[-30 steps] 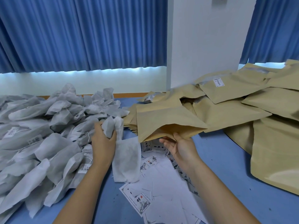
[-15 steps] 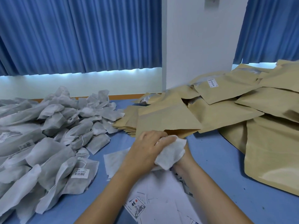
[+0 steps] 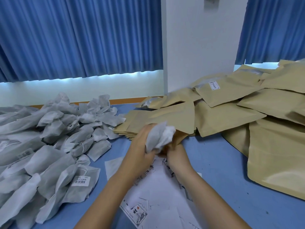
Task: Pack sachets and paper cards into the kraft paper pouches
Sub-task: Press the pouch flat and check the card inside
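Observation:
My left hand (image 3: 142,146) grips a bunch of white-grey sachets (image 3: 159,138) and holds them at the mouth of a kraft paper pouch (image 3: 171,119). My right hand (image 3: 175,154) holds the lower edge of that pouch's opening; its fingers are mostly hidden behind the sachets. The pouch lies flat on a stack of empty pouches (image 3: 127,131). Printed paper cards (image 3: 148,195) lie scattered on the blue table under my forearms.
A large heap of grey sachets (image 3: 46,142) covers the table's left side, one showing a barcode label (image 3: 80,180). Filled kraft pouches (image 3: 247,113) pile up on the right. One loose sachet (image 3: 113,166) lies flat by my left forearm. A white pillar and blue curtains stand behind.
My left hand carried the sachets from the heap on the left over to the pouch opening held by my right hand, and now pushes them further toward it.

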Demonstrator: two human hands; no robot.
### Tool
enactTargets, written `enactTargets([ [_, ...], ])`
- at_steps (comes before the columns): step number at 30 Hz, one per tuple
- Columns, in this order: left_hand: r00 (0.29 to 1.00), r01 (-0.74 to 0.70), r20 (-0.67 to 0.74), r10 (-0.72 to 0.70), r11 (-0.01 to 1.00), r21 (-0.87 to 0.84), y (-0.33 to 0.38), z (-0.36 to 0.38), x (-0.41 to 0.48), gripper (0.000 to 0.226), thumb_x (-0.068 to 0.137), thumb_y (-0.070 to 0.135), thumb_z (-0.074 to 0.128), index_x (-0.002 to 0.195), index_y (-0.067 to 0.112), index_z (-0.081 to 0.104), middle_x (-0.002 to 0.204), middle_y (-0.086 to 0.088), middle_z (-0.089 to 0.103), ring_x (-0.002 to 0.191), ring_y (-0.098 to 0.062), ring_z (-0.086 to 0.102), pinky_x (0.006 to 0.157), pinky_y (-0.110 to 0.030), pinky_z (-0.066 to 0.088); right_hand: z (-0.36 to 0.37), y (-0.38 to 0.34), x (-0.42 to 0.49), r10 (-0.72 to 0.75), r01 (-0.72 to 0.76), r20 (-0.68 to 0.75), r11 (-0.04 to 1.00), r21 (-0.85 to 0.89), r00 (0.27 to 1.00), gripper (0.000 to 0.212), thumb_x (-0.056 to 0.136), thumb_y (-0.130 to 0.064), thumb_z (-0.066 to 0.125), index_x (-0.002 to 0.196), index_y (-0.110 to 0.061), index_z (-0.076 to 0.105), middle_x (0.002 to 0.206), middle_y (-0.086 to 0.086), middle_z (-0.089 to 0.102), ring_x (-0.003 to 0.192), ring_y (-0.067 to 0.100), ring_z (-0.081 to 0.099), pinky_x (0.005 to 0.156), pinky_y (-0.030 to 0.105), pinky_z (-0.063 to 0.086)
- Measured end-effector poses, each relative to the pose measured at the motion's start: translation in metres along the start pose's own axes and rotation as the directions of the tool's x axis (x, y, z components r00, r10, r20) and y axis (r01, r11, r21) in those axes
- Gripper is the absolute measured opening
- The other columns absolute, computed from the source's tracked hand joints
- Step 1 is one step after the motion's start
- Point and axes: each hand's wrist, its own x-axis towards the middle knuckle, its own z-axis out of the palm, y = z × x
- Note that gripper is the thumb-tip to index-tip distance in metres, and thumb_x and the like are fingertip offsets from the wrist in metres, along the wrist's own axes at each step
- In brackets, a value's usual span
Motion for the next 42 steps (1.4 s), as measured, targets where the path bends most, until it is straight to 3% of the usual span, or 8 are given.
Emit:
enactTargets([
  [5,0.996,0.081,0.034,-0.080,0.996,-0.042,0.021,-0.010,0.026,0.042,0.070,-0.002,0.050,0.093,0.027,0.068,0.085,0.032,0.062,0.083,0.017,0.056,0.070,-0.003,0.041,0.005,-0.016,0.005,0.071,-0.082,0.076,0.983,0.164,0.995,0.026,0.096,0.003,0.040,0.071,-0.002,0.046,0.059,0.009,0.048,0.034,0.007,0.046,0.035,0.016,0.035],
  [14,0.894,0.076,0.238,-0.381,0.651,0.755,-0.020,0.011,0.057,0.013,0.102,0.024,0.039,0.111,0.021,0.048,0.122,-0.008,0.052,0.099,-0.017,0.044,0.082,-0.014,0.023,-0.007,-0.009,-0.016,-0.094,0.061,0.220,0.987,0.150,0.971,0.054,0.093,0.014,0.028,0.136,-0.015,0.043,0.112,0.019,0.057,0.053,0.015,0.062,0.053,0.019,0.049],
  [19,0.760,0.135,0.377,-0.530,0.696,0.705,0.006,0.020,0.034,0.038,0.103,0.021,0.032,0.136,0.009,0.046,0.121,-0.010,0.058,0.109,-0.024,0.056,0.090,-0.019,0.043,-0.016,-0.010,-0.015,0.017,-0.090,0.209,0.934,0.345,0.978,0.031,0.089,0.017,0.032,0.104,-0.001,0.053,0.067,0.006,0.068,0.053,0.015,0.059,0.058,0.026,0.050],
  [28,0.994,0.104,-0.041,-0.096,0.943,0.317,0.028,-0.031,-0.023,0.024,0.071,-0.006,0.044,0.061,0.007,0.060,0.067,0.000,0.057,0.061,-0.019,0.052,0.053,-0.033,0.041,-0.007,-0.009,-0.013,0.144,-0.228,0.184,0.756,0.614,0.972,0.025,0.092,0.017,0.034,0.083,0.009,0.056,0.067,0.018,0.067,0.053,0.019,0.063,0.050,0.019,0.052],
  [31,0.897,0.427,-0.201,-0.394,0.656,0.623,0.011,-0.042,-0.031,0.015,0.088,0.008,0.046,0.079,0.014,0.056,0.087,-0.004,0.058,0.081,-0.021,0.052,0.062,-0.030,0.039,-0.006,-0.010,-0.013,0.177,-0.239,0.161,0.736,0.634,0.971,0.020,0.094,0.013,0.037,0.088,0.010,0.056,0.080,0.022,0.065,0.060,0.021,0.061,0.049,0.017,0.052],
  [34,0.493,0.555,-0.252,-0.833,0.078,0.828,-0.005,-0.047,-0.040,0.058,0.095,0.056,0.032,0.138,0.018,0.035,0.145,-0.016,0.030,0.133,-0.041,0.023,0.097,-0.057,0.036,-0.003,-0.013,-0.016,0.170,-0.225,0.147,0.738,0.636,0.974,0.019,0.095,0.011,0.038,0.089,0.010,0.056,0.083,0.023,0.065,0.065,0.023,0.060,0.049,0.017,0.052],
  [37,0.294,0.638,-0.245,-0.924,-0.002,0.770,-0.014,-0.051,-0.046,0.080,0.088,0.072,0.029,0.149,0.022,0.016,0.154,-0.022,0.005,0.138,-0.044,0.009,0.098,-0.067,0.031,0.003,-0.016,-0.018,0.166,-0.218,0.142,0.734,0.643,0.976,0.021,0.095,0.011,0.038,0.086,0.010,0.056,0.082,0.023,0.065,0.065,0.023,0.060,0.049,0.018,0.052],
  [42,0.418,0.569,-0.170,-0.892,0.112,0.814,-0.025,-0.048,-0.046,0.102,0.076,0.082,0.037,0.151,0.023,0.003,0.150,-0.025,0.014,0.135,-0.041,0.016,0.100,-0.053,0.034,0.015,-0.015,-0.022,0.159,-0.226,0.162,0.739,0.635,0.974,0.022,0.095,0.010,0.038,0.086,0.008,0.057,0.078,0.021,0.067,0.057,0.020,0.063,0.049,0.018,0.052],
])
